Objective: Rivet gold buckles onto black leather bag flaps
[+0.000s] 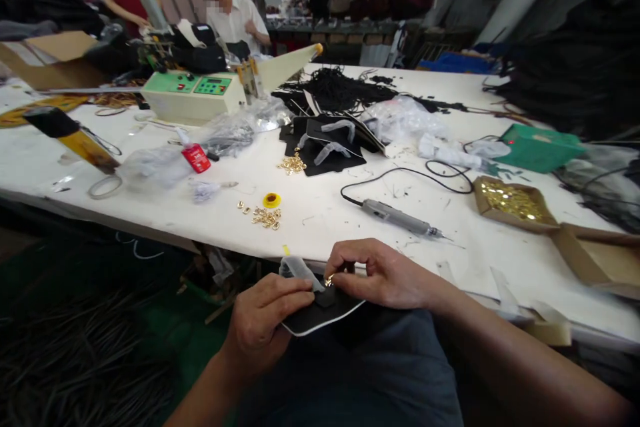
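A black panel with a white edge [325,317] lies over my lap at the table's front edge. My left hand [263,317] is closed on its left side, fingers pressed on top beside a strap wrapped in clear plastic [300,271]. My right hand [377,275] pinches a small gold metal piece [329,281] between thumb and forefinger, at the strap's lower end. The fingertips of both hands are close together. Beyond them on the table are loose gold pieces [267,217] and a small yellow disc [271,200].
A grey electric screwdriver [397,216] with a black cord lies ahead. Black panels [325,147], a red-labelled bottle [196,157] and a green-topped machine [193,97] stand farther back. To the right are cardboard trays [595,257]. A person in white [237,23] is across the table.
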The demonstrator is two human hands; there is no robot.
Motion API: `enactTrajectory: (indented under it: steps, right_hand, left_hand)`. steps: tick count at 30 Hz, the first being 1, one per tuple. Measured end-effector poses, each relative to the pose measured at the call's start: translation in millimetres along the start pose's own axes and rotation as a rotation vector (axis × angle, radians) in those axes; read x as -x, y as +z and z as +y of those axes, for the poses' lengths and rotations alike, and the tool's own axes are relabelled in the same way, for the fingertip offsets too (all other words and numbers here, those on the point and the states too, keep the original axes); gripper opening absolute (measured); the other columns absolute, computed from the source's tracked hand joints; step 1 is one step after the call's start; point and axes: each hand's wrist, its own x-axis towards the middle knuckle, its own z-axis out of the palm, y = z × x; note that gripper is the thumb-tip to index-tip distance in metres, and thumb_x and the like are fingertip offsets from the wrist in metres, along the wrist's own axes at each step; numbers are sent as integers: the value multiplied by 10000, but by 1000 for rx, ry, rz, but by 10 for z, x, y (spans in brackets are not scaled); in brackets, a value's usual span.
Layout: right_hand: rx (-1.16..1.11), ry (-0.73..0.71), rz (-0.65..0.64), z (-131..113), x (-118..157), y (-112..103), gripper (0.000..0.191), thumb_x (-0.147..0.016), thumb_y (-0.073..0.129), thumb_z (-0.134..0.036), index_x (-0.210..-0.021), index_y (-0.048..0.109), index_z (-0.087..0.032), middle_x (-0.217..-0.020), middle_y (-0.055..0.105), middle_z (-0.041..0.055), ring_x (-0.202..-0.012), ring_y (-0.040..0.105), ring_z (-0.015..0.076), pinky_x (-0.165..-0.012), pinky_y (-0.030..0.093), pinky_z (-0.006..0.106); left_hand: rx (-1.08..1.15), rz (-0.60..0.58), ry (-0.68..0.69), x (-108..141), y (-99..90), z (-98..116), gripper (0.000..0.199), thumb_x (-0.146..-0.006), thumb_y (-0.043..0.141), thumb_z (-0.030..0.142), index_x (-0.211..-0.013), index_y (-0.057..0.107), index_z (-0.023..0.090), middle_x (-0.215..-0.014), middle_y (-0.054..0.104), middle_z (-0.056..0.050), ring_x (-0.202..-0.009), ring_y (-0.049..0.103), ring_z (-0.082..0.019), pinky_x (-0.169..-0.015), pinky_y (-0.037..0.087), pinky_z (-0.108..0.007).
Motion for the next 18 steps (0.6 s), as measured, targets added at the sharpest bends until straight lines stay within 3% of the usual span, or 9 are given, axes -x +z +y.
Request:
enactTrajectory:
  steps: [7,18]
  right_hand:
    - [76,-108,-101,-56,326,-24,148,-951,630,-133,-1045,738,-171,-990,718,18,-875,646,135,-811,489,252]
    - [194,-225,-96,-187,545,-63,212,-910,596,-51,-1002,738,-179,-935,701,18,-826,634,132,-780,484,248]
  left_hand:
    - [-90,-54,224,-91,54,263,282,-965,620,89,-1226,725,111,-1190,775,-160,-1061,694,-241,-877,611,-382]
    - [-133,-131,229,-120,111,406,290,-956,639,112,-1233,725,119,-1216,766,-155,-1096,687,-253,-911,602,-398]
